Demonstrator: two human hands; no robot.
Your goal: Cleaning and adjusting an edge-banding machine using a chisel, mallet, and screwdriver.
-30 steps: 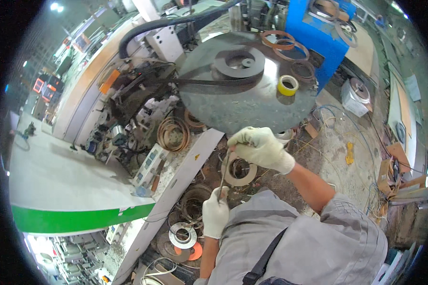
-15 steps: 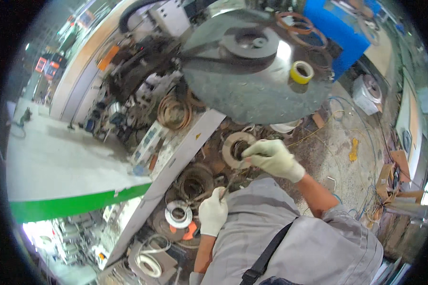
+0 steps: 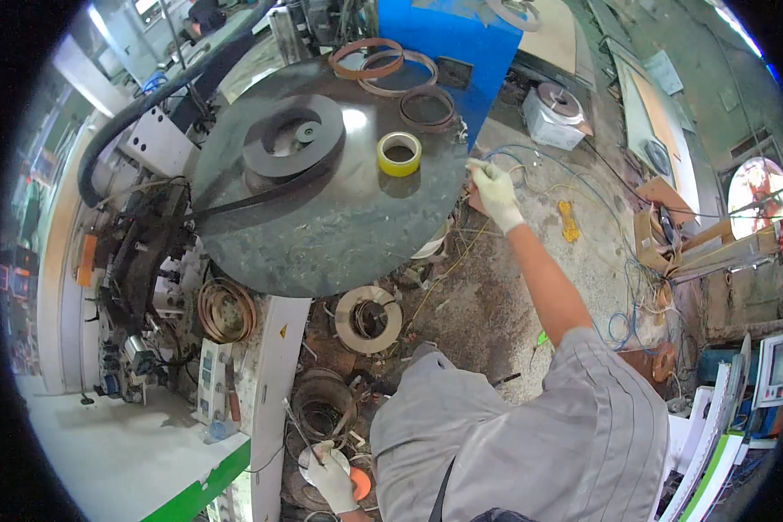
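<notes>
My left hand (image 3: 329, 480), in a pale work glove, is closed round a thin metal rod-like tool (image 3: 299, 426) that points up and away. It is above a white ring (image 3: 315, 454) and an orange disc (image 3: 359, 484). My right hand (image 3: 499, 197), gloved too, is stretched out by the right edge of a round dark turntable (image 3: 348, 239). Its fingers are drawn together; whether anything is between them I cannot make out. On the turntable lie a thick grey coil of strip (image 3: 317, 126), a yellow tape roll (image 3: 399, 155) and several brown rings (image 3: 426, 106).
A white machine with a green edge (image 3: 209, 478) stands at left, with a coil of brown bands (image 3: 226, 311) beside it. A beige ring (image 3: 349, 320) and rusty rings (image 3: 324, 404) lie below the turntable. Hoses and cables (image 3: 622, 326) cross the floor at right; a blue cabinet (image 3: 444, 39) stands behind.
My right hand has moved from in front of my lap out to the turntable's right edge. My left hand has dropped lower, away from the right one. The view has shifted to the right.
</notes>
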